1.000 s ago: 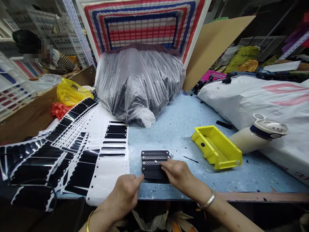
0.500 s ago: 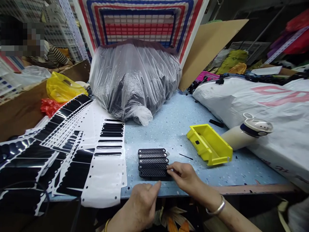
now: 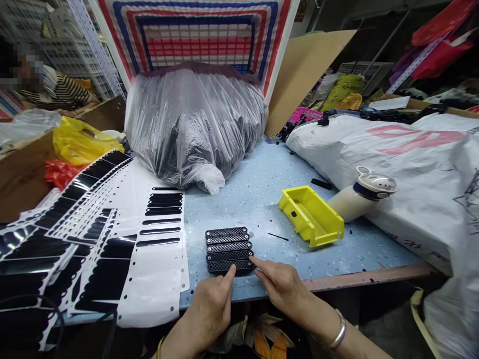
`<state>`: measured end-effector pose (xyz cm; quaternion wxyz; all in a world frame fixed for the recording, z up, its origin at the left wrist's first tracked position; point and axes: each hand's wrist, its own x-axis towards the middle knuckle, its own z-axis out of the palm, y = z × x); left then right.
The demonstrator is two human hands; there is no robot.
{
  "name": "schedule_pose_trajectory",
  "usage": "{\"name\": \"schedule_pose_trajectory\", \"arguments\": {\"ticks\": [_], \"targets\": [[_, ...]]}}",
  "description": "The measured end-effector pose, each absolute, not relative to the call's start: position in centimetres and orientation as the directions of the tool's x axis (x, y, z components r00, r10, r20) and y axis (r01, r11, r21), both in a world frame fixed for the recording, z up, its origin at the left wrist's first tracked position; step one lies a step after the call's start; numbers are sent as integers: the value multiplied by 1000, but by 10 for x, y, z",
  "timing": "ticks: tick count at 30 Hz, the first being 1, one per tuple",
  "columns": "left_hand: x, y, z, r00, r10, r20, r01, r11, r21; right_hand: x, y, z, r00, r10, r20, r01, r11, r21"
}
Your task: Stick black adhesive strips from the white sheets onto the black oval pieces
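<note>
Several black perforated bars (image 3: 229, 248) lie side by side in a row near the front edge of the blue speckled table (image 3: 262, 199). My left hand (image 3: 210, 304) is loosely curled, its index finger touching the nearest bar from the front. My right hand (image 3: 281, 285) is also curled, with its fingertips at the right end of that same bar. Neither hand lifts anything.
White sheets with black sticker strips (image 3: 112, 239) cover the table's left side. A clear bag of dark parts (image 3: 194, 124) stands behind. A yellow plastic bin (image 3: 310, 215), a white bottle (image 3: 359, 197) and a large white sack (image 3: 404, 169) lie to the right. A person in stripes (image 3: 56, 89) sits far left.
My view has swung right. The left hand moved rightward along the table's front edge to the nearest bar; the right hand slid from on top of the bars to their right end.
</note>
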<state>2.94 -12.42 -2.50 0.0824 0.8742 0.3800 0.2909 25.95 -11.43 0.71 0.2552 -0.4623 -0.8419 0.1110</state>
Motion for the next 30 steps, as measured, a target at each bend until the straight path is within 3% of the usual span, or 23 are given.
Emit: {"name": "schedule_pose_trajectory", "arguments": {"ticks": [6, 12, 23, 30], "targets": [[29, -123, -24, 556, 705, 441, 612, -706, 357, 260, -131, 25, -648, 744, 165, 746, 663, -62], [28, -123, -24, 548, 696, 464, 600, -714, 360, 272, -135, 22, -656, 751, 70, 754, 656, 33], [26, -123, -30, 553, 694, 461, 579, -718, 386, 279, -138, 6, -651, 752, 99, 756, 654, 6], [26, -123, -24, 548, 688, 476, 573, -723, 385, 288, -139, 5, -564, 808, 170, 767, 589, -253]]}}
